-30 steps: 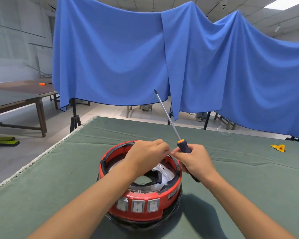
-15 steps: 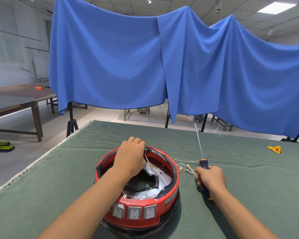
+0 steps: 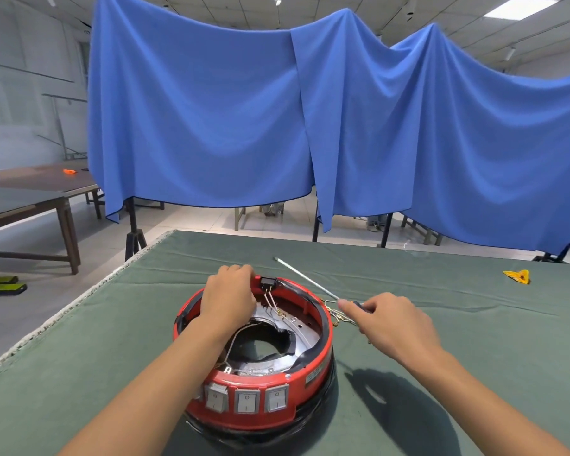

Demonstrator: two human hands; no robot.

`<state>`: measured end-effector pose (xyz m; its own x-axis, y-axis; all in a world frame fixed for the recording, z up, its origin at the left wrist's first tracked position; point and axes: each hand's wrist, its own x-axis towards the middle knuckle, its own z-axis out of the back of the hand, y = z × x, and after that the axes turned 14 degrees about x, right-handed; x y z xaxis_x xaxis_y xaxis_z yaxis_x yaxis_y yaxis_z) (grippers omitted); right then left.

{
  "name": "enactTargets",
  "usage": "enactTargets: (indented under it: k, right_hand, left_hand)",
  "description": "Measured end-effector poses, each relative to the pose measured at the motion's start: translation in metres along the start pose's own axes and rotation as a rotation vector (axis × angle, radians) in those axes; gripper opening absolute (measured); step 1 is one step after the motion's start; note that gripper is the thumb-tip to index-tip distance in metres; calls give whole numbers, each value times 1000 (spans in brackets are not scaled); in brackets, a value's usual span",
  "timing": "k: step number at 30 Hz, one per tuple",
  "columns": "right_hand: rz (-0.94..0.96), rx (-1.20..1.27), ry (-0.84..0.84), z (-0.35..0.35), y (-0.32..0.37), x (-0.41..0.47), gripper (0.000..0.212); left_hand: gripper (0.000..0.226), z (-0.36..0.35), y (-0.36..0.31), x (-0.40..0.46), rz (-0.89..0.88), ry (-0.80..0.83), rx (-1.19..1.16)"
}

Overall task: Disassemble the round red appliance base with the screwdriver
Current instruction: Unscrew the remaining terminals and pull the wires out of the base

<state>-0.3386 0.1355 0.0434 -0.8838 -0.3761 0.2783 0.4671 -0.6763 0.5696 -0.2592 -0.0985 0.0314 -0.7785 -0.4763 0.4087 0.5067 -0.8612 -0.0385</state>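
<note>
The round red appliance base [image 3: 260, 381] stands on the green cloth with its open top up, three grey rocker switches facing me and a metal plate with wires inside. My left hand [image 3: 227, 292] grips its far rim beside a small black connector [image 3: 268, 281]. The screwdriver [image 3: 305, 279] lies low over the cloth just right of the base, its long shaft pointing away to the left. My right hand [image 3: 389, 324] holds its dark handle loosely, the hand covering most of the handle. A tangle of thin wires [image 3: 338, 316] lies between the base and that hand.
A green-covered table [image 3: 112, 340] has its left edge running diagonally close to the base. A small yellow object [image 3: 517, 276] lies far right on the cloth. Blue drapes [image 3: 211, 126] hang behind the table. A brown table [image 3: 30, 189] stands to the left.
My right hand has swung the screwdriver down from pointing up to lying nearly flat beside the base. My left hand has moved from the base's middle to its far rim.
</note>
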Motion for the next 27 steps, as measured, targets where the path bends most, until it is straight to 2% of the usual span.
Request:
enactTargets:
  k: [10, 27]
  right_hand:
    - [119, -274, -22, 16, 12, -15, 57]
    - [144, -416, -42, 22, 15, -23, 53]
  left_hand:
    - [53, -3, 2, 0, -107, 44, 42]
    - [51, -6, 1, 4, -106, 39, 32]
